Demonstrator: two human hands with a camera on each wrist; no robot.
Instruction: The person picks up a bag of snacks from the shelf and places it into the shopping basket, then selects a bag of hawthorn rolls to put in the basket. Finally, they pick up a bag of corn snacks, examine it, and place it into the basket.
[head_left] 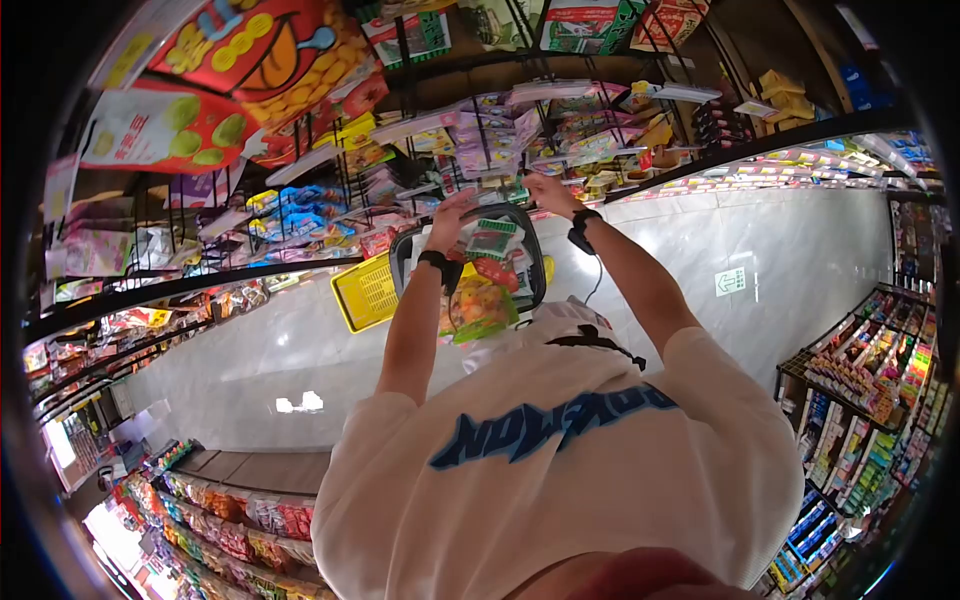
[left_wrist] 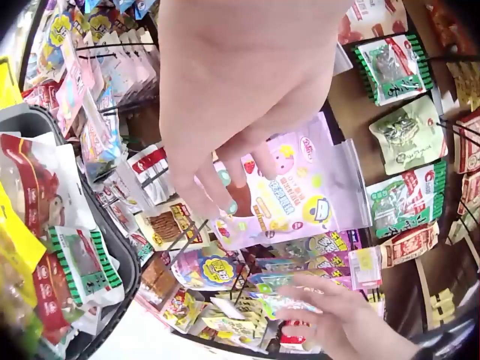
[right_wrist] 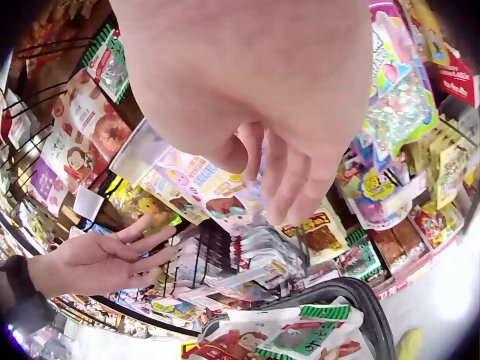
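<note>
In the head view my left hand point(head_left: 452, 218) reaches over the left side of a dark grey shopping basket point(head_left: 548, 272), toward the snack rack. My right hand point(head_left: 552, 195) is at the rack by the basket's far right corner. A pink snack bag point(left_wrist: 330, 169) hangs behind my left fingers in the left wrist view, partly hidden by them. From the right wrist, the left fingers point(right_wrist: 146, 262) look fairly straight, with nothing in them. My right fingers point(left_wrist: 304, 307) spread loosely before small hanging packets point(left_wrist: 289, 285); neither hand grips a packet.
The basket holds a green-and-white packet point(head_left: 492, 238), red packets and a clear bag of orange-yellow snacks point(head_left: 478, 308). A yellow basket point(head_left: 362, 292) sits beside it. Metal hooks carry rows of packets along the rack. Pale tiled floor point(head_left: 680, 235) lies behind, with shelves across the aisle.
</note>
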